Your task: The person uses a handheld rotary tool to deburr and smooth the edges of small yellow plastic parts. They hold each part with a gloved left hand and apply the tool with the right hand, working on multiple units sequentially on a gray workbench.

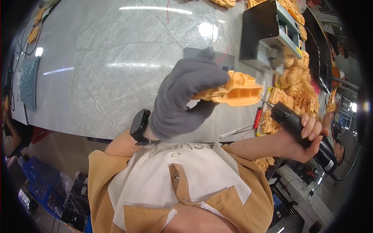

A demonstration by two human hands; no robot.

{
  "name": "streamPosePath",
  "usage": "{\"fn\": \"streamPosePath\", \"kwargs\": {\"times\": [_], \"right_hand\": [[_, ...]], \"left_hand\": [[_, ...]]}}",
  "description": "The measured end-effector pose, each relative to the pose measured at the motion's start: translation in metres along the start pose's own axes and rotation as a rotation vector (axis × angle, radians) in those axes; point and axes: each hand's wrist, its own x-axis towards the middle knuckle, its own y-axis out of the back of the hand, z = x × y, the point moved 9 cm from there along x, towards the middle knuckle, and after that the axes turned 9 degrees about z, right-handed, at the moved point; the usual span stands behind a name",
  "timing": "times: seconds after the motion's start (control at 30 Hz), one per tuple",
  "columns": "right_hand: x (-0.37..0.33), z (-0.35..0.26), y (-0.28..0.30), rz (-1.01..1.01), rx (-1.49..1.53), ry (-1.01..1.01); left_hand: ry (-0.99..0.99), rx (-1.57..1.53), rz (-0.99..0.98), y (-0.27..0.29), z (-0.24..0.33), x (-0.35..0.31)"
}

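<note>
My left hand (186,95), in a grey knitted glove, grips an orange moulded plastic housing (243,95) above the table. The housing's open, ribbed side faces me. My bare right hand (307,139) is wrapped round a black electric screwdriver (286,117), whose thin bit points left at the housing's right end. Whether the bit touches the plastic I cannot tell. Behind the glove, a dark flat block (229,60) lies on the table, partly hidden. A small red-handled tool (257,117) and metal tweezers (235,132) lie below the housing.
A black and grey box-shaped machine (258,33) stands at the far right of the grey marble-patterned table (105,73). Many orange housings (297,83) are heaped beside it. At the left edge lies a clear bag of small bluish parts (29,83); blue crates (42,186) stand below.
</note>
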Motion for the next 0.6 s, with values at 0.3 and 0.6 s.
{"fn": "streamPosePath", "kwargs": {"times": [0.3,0.6], "right_hand": [[-0.012,0.011,-0.007,-0.076,0.109,-0.101],[-0.027,0.006,-0.036,-0.154,0.287,-0.068]], "left_hand": [[0.054,-0.135,0.054,0.006,-0.001,-0.012],[0.052,-0.106,-0.065,-0.006,0.007,-0.014]]}}
